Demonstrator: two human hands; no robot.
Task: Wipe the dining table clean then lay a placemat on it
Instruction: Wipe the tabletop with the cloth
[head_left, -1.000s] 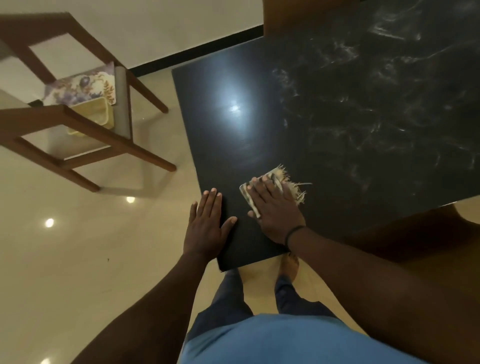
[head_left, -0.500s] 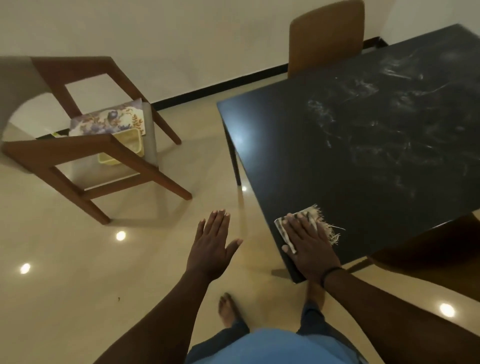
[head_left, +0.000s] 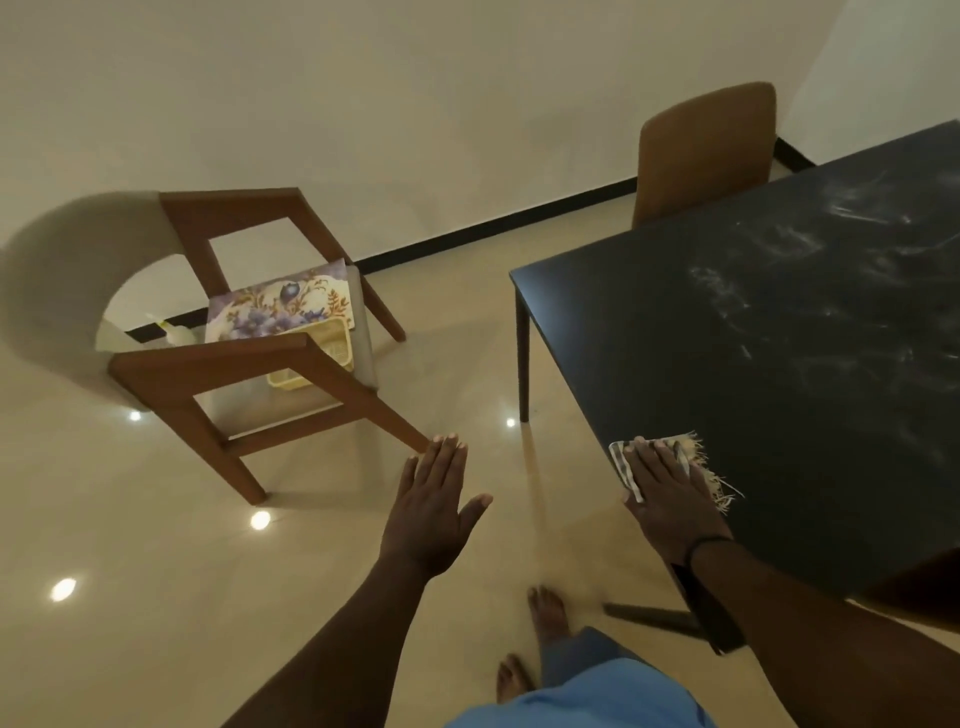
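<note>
Cloth pinned at the table's near corner, placemat waiting on the chair

The right hand (head_left: 670, 491) lies flat, fingers straight, pressing the frayed cloth (head_left: 691, 457) onto the dining table (head_left: 779, 364) at its near corner, probably to keep wiping pressure; the left hand (head_left: 434, 512) hovers spread and empty over the floor left of the table; the floral placemat (head_left: 283, 306) rests on the wooden chair (head_left: 249, 358) well left of the table, seemingly kept clear of the smears farther across the top

Smeared dark stone-look table (head_left: 779, 364), frayed woven cloth (head_left: 691, 457), glossy floor (head_left: 156, 571).
</note>
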